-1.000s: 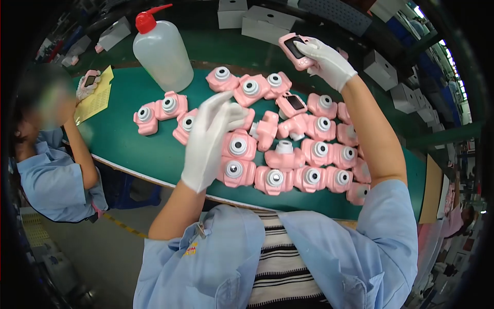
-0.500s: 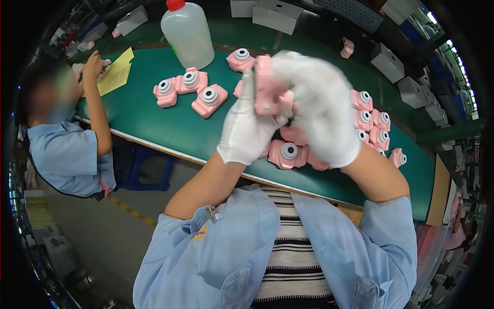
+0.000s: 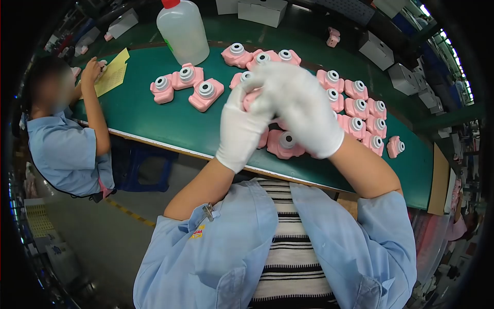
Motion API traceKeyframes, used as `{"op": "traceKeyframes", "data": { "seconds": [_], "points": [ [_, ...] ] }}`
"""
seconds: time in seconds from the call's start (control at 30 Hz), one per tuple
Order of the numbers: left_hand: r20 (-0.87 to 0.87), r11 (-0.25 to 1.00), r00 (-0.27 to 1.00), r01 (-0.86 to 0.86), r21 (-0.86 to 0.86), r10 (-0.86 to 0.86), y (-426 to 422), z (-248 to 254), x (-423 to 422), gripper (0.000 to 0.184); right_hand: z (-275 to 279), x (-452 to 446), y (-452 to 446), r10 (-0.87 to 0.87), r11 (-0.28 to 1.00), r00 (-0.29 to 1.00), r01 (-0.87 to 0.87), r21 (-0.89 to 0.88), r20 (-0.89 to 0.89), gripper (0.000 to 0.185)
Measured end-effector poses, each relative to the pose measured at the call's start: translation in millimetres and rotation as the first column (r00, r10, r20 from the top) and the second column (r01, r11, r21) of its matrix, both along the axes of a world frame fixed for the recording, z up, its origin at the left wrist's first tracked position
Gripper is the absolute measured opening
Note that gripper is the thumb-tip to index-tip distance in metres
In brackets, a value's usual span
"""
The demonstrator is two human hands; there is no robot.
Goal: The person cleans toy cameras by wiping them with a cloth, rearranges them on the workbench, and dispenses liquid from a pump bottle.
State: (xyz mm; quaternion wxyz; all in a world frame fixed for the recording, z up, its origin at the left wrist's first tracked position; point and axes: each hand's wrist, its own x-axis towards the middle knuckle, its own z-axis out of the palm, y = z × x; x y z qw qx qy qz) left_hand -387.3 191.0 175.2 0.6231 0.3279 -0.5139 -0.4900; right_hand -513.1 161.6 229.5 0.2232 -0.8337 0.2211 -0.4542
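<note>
Both my hands wear white gloves and meet above the green table. My left hand [image 3: 241, 126] is closed around a pink toy camera [image 3: 250, 100], mostly hidden by the gloves. Over the top of it curls my right hand [image 3: 304, 105], slightly blurred, its fingers closed on the same camera. Beneath and around the hands lie several more pink cameras with white lens rings; one near the front edge is a pink camera [image 3: 280, 146] facing up. To the left of my hands rests a small cluster with another pink camera [image 3: 206, 95].
A large translucent bottle [image 3: 185, 36] with a red cap stands at the back. Rows of pink cameras [image 3: 356, 107] fill the right side of the green table [image 3: 136, 121]. At the left a co-worker [image 3: 67, 139] sits by a yellow sheet [image 3: 112, 77]. White boxes [image 3: 261, 11] line the back.
The held camera was upright and largely visible; now it is lower and mostly covered. My right hand has moved left over it. The view has shifted slightly.
</note>
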Motion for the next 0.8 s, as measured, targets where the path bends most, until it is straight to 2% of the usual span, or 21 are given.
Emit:
{"op": "traceKeyframes", "data": {
  "seconds": [0.03,0.07,0.13,0.17,0.23,0.33,0.4,0.43,0.47,0.5,0.53,0.57,0.6,0.67,0.7,0.77,0.8],
  "points": [
    [0.095,0.994,0.99,-0.096,-0.044,0.1,2.2,6.5,-3.3,0.045,4.0,1.5,7.3,-0.121,0.978,0.992,0.113,0.178,0.036,0.014],
    [0.153,0.976,0.981,-0.084,-0.203,0.116,1.5,5.2,-3.1,0.053,11.6,5.3,15.5,-0.242,0.912,0.968,0.203,0.357,0.067,0.014],
    [0.255,0.868,0.952,-0.024,-0.497,0.172,-2.8,0.5,-1.7,0.069,13.0,0.0,20.0,-0.294,0.946,0.902,0.322,0.038,-0.315,0.015],
    [0.4,0.874,0.9,0.045,-0.484,0.175,-5.7,-0.8,4.5,0.085,7.2,4.5,26.9,-0.332,0.942,0.812,0.316,-0.116,-0.479,0.019],
    [0.322,0.838,0.934,0.05,-0.544,0.153,-6.1,-9.0,5.4,0.09,-6.6,12.1,32.6,-0.407,0.899,0.87,0.327,-0.292,-0.279,0.027],
    [0.313,0.823,0.943,0.089,-0.56,0.111,-12.7,-26.8,16.8,0.088,-15.7,-7.0,8.1,-0.302,0.926,0.897,0.195,-0.324,-0.324,0.035],
    [0.329,0.812,0.908,-0.021,-0.583,0.259,-3.2,-12.2,31.9,0.081,-14.1,-37.2,-24.7,-0.237,0.942,0.867,0.094,-0.322,-0.439,0.037],
    [0.308,0.798,0.893,-0.089,-0.596,0.33,-4.3,-3.3,41.9,0.07,-9.2,-41.8,-23.4,-0.205,0.953,0.953,0.246,0.175,-0.224,0.033],
    [0.195,0.854,0.908,-0.252,-0.454,0.371,-5.8,-14.4,53.4,0.057,-4.0,-45.1,-21.2,-0.272,0.733,0.962,0.213,0.647,-0.008,0.03],
    [0.17,0.803,0.833,-0.423,-0.42,0.527,-8.9,-3.9,60.4,0.044,-0.2,-52.6,-19.7,-0.256,0.725,0.966,0.173,0.667,0.028,0.03],
    [0.244,0.798,0.775,-0.489,-0.352,0.582,-15.7,-2.1,77.5,0.039,3.8,-60.5,-17.1,-0.243,0.714,0.968,0.133,0.687,0.065,0.032],
    [0.209,0.843,0.826,-0.537,0.012,0.524,-9.3,2.5,87.5,0.035,12.6,-66.5,-16.6,-0.254,0.744,0.965,0.233,0.627,-0.058,0.033],
    [0.251,0.814,0.812,-0.567,0.124,0.527,-13.7,-12.7,107.5,0.033,14.8,-72.7,-16.9,-0.264,0.739,0.963,0.235,0.632,-0.049,0.033],
    [0.262,0.713,0.694,-0.7,0.029,0.671,-16.6,-35.8,125.7,0.031,15.5,-84.3,-18.5,-0.287,0.731,0.957,0.24,0.639,-0.031,0.034],
    [0.408,0.661,0.551,-0.722,-0.205,0.728,-17.9,-50.9,136.8,0.028,14.5,-88.6,-21.0,-0.31,0.72,0.95,0.263,0.642,-0.041,0.034],
    [0.554,0.536,0.161,-0.565,-0.627,0.817,-15.7,-75.0,155.2,0.027,11.0,-97.3,-29.6,-0.326,0.722,0.945,0.274,0.635,-0.036,0.033],
    [0.591,0.586,0.121,-0.386,-0.712,0.798,-15.6,-73.2,159.1,0.03,8.5,-97.5,-32.7,-0.333,0.72,0.942,0.279,0.636,-0.037,0.032]
  ]
}}
